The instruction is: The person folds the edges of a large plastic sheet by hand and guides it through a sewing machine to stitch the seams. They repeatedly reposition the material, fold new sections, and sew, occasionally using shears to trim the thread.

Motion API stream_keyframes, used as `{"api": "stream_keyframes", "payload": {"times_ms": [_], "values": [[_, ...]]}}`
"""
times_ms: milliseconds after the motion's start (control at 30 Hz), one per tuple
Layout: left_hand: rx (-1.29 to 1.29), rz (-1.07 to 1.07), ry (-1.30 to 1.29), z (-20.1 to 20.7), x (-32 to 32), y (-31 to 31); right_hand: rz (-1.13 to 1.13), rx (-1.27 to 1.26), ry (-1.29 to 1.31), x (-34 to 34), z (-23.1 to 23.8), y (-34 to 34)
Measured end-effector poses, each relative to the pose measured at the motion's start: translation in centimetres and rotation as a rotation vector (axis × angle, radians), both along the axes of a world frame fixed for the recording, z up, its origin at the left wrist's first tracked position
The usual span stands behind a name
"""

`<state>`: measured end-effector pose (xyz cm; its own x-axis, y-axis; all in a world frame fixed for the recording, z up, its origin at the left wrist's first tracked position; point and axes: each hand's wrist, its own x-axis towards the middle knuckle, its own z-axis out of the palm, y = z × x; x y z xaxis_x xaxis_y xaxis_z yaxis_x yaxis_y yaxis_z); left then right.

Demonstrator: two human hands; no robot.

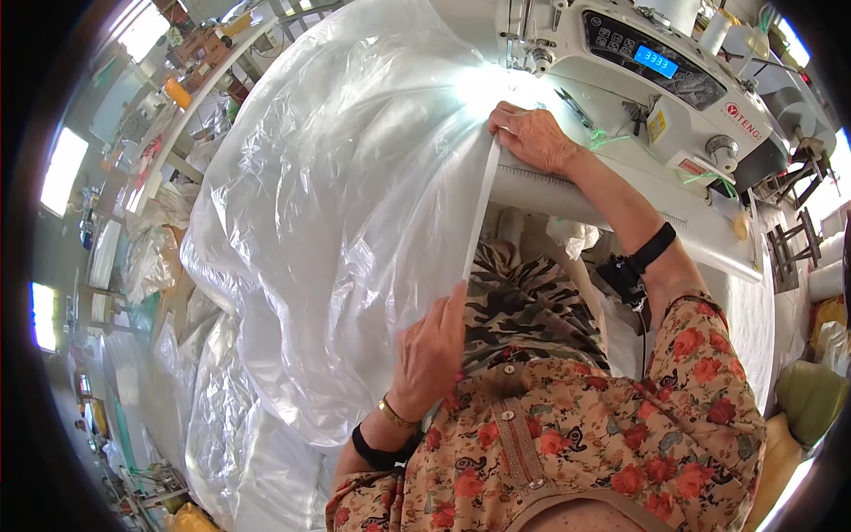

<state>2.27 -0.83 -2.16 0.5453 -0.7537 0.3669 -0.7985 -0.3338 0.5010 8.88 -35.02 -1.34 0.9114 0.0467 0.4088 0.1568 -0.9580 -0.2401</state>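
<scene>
"While the right hand [536,139] is up by the sewing machine [567,40], where is the plastic sheet [328,195]?"

"Mostly to the left of its fingers. They are bent and pinch the upper end of the sheet's white edge strip [484,195], just beside the bright patch of light under the machine head."

"And the left hand [432,350]?"

"Down near the floral shirt [567,426]. Its fingers lie close together and hold the lower end of that strip, which runs straight between the two hands. Its thumb is hidden from me."

"What about the rest of the sheet?"

"It billows in shiny, see-through folds left of both hands, down toward the left wrist."

"Anything else near the right hand?"

"Small snips [574,106] on the tabletop [674,182], with green thread [607,138] near the wrist."
</scene>
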Motion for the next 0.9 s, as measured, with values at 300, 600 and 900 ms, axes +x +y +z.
{"api": "stream_keyframes", "payload": {"times_ms": [300,600,900], "values": [[0.024,-0.046,0.046,-0.9,0.8,-0.3,-0.097,-0.022,-0.005,0.1,-0.3,0.4],[0.062,-0.140,0.047,-1.3,2.0,-3.7,-0.365,-0.113,-0.073,-0.1,-0.3,0.6],[0.040,-0.151,-0.114,0.2,5.8,-8.2,-0.420,-0.190,-0.011,-0.9,-0.3,1.3]]}}
